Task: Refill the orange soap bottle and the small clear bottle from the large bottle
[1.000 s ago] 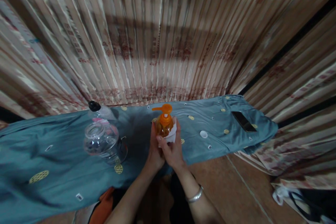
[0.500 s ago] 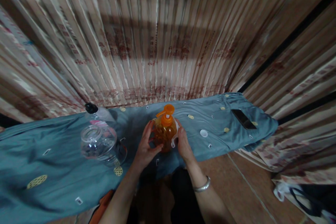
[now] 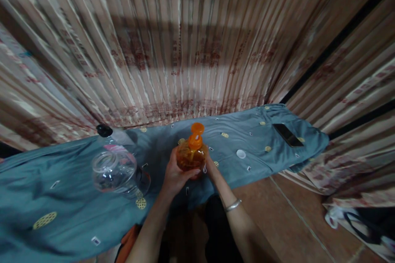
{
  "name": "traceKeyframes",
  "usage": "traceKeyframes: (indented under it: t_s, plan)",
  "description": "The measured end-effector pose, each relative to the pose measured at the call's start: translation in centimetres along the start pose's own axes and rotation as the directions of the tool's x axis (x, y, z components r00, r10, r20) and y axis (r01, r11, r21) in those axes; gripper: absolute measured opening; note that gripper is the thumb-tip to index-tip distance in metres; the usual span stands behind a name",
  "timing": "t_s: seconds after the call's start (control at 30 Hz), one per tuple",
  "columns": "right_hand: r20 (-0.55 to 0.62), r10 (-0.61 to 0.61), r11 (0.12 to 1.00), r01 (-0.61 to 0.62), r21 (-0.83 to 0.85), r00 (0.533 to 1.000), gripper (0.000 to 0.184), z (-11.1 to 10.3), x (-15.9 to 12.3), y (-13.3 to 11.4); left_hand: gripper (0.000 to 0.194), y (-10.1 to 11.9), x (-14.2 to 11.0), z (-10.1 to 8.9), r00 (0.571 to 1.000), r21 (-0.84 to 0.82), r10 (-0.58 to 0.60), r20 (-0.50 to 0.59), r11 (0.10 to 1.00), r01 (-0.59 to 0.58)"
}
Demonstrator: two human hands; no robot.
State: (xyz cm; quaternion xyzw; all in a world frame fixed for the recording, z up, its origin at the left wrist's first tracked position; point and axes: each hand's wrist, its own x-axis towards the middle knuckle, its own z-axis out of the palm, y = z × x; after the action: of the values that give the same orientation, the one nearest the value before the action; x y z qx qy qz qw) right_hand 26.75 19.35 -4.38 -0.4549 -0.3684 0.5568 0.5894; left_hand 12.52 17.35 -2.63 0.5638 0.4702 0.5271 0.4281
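An orange pump bottle (image 3: 191,155) stands near the front edge of a table under a blue-grey cloth (image 3: 61,197). My left hand (image 3: 174,174) wraps its fingers round the bottle's left side. My right hand (image 3: 209,165) is mostly hidden behind the bottle's right side, pressed against it, with a scrap of white cloth (image 3: 204,168) peeking out below its fingers. The pump nozzle points away from me.
A clear glass jar (image 3: 113,170) and a clear bottle with a black cap (image 3: 105,132) stand left of my hands. A small white lid (image 3: 240,154) and a black phone (image 3: 288,134) lie on the cloth to the right. Striped curtains hang behind. Bags (image 3: 361,226) lie on the floor at right.
The white cloth, earlier wrapped over the bottle's front, has slid to its right side and down. The pump nozzle has turned from pointing left to pointing away. My left hand has closed round the bottle.
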Motion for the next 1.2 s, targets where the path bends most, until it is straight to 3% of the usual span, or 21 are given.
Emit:
traceKeyframes:
  t_s: [0.1, 0.23, 0.4, 0.5, 0.63, 0.8, 0.9, 1.03, 1.13, 1.2]
  plan:
    - [0.023, 0.025, 0.999, -0.025, 0.031, 0.999, 0.061, 0.3, -0.1, 0.2, 0.079, 0.1, 0.1, 0.7, 0.999, -0.06, -0.035, 0.018, 0.998, 0.036]
    - [0.071, 0.061, 0.994, -0.067, 0.083, 0.996, 0.064, 0.6, 0.1, 0.2, 0.071, 0.6, 0.3, 0.9, 0.998, -0.101, -0.058, -0.037, 0.993, 0.054]
    - [0.208, 0.131, 0.967, -0.172, 0.191, 0.969, 0.069, 0.9, -0.4, 0.6, 0.076, 2.0, 0.2, 0.3, 0.991, -0.166, -0.055, -0.121, 0.986, 0.035]
    - [0.257, 0.223, 0.934, -0.281, 0.219, 0.94, 0.063, 1.1, -1.2, 1.0, 0.082, 3.0, -0.1, -0.2, 0.982, -0.191, -0.053, -0.182, 0.982, 0.017]
    - [0.321, 0.366, 0.822, -0.465, 0.328, 0.873, 0.05, 1.7, -1.9, 1.3, 0.084, 4.1, -0.2, -0.6, 0.965, -0.181, -0.042, -0.26, 0.983, -0.006]
    - [0.429, 0.398, 0.74, -0.56, 0.372, 0.811, 0.042, 2.5, -2.7, 2.1, 0.085, 4.3, 0.0, -1.0, 0.938, -0.069, -0.014, -0.345, 0.998, -0.01]
    - [0.409, 0.377, 0.799, -0.515, 0.311, 0.831, 0.043, 2.3, -3.2, 2.8, 0.085, 4.1, 0.2, -1.4, 0.917, 0.002, 0.012, -0.398, 1.0, -0.013]
    - [0.201, 0.276, 0.946, -0.303, 0.118, 0.94, 0.045, 0.7, -2.6, 3.4, 0.083, 3.7, 0.4, -1.8, 0.905, 0.06, 0.048, -0.423, 0.998, -0.025]
    - [0.041, 0.15, 0.985, -0.146, -0.09, 0.988, 0.041, -0.8, -1.3, 3.6, 0.08, 3.3, 0.4, -2.0, 0.908, 0.072, 0.059, -0.416, 0.997, -0.031]
    - [-0.045, 0.042, 0.96, -0.053, -0.275, 0.998, 0.046, -1.7, -0.5, 3.7, 0.08, 3.1, 0.5, -2.1, 0.908, 0.069, 0.062, -0.414, 0.997, -0.037]
